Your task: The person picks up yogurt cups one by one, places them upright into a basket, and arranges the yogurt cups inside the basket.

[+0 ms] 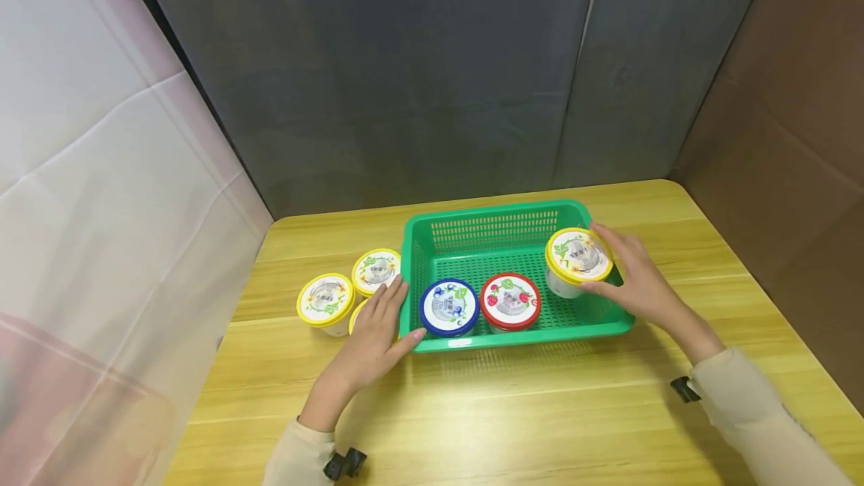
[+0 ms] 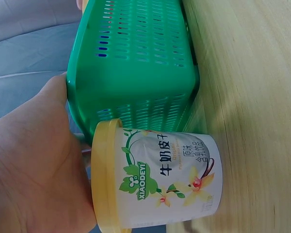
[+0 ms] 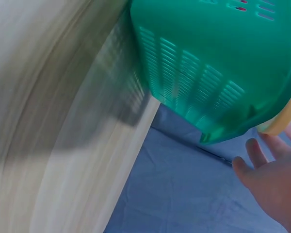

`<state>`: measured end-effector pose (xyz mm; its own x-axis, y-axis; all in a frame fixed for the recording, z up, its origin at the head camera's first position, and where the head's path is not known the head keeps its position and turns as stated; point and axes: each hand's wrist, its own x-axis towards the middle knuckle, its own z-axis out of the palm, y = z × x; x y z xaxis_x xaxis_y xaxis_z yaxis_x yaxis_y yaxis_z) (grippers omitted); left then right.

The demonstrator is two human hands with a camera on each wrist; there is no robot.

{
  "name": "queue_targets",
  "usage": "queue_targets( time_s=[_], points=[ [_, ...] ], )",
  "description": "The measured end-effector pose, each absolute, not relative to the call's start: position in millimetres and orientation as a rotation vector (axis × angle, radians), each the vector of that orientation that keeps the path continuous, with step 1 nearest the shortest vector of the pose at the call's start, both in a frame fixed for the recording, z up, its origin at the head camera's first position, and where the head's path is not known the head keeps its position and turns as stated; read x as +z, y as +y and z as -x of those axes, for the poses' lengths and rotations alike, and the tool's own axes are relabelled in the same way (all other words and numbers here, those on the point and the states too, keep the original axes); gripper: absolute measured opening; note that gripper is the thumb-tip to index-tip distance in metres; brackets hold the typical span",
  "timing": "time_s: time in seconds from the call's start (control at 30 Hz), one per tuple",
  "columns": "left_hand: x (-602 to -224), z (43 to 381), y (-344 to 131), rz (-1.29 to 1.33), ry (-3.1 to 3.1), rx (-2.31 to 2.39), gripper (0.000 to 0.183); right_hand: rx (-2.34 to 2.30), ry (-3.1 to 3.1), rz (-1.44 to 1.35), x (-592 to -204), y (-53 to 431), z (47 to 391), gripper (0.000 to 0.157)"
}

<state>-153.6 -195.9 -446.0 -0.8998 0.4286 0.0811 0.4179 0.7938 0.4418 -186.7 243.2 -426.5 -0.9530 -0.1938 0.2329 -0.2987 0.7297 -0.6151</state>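
A green plastic basket (image 1: 516,346) sits on the table. My right hand (image 1: 634,280) holds a yellow-lidded dairy tub (image 1: 579,255) between thumb and fingers, inside the basket's right end; its base is partly hidden. Along the front of the basket stand a blue-lidded tub (image 1: 449,307) and a red-lidded tub (image 1: 510,301). My left hand (image 1: 370,340) rests on the basket's left rim, fingers fairly straight, thumb by the front corner. It partly covers a yellow-lidded tub (image 2: 169,179) standing beside the basket.
Two more yellow-lidded tubs, one (image 1: 326,299) further left and another (image 1: 376,271) behind, stand left of the basket. A wooden table (image 1: 513,418) lies underneath. Grey cloth (image 1: 405,81) hangs behind, with a white sheet (image 1: 115,171) at left and a brown panel (image 1: 790,133) at right.
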Motion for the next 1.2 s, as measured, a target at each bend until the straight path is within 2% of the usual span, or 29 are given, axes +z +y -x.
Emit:
queue_targets(
  time_s=[0.47, 1.2],
  points=[
    [-448.5, 153.9, -196.8, -0.697, 2.965, 0.734, 0.081, 1.042, -2.877, -0.47, -438.5, 249.9, 182.1, 0.104],
    [-446.1, 152.5, -195.9, -0.712, 2.975, 0.742, 0.081, 0.965, -2.927, -0.575, -439.0, 249.3, 178.4, 0.101]
  ],
)
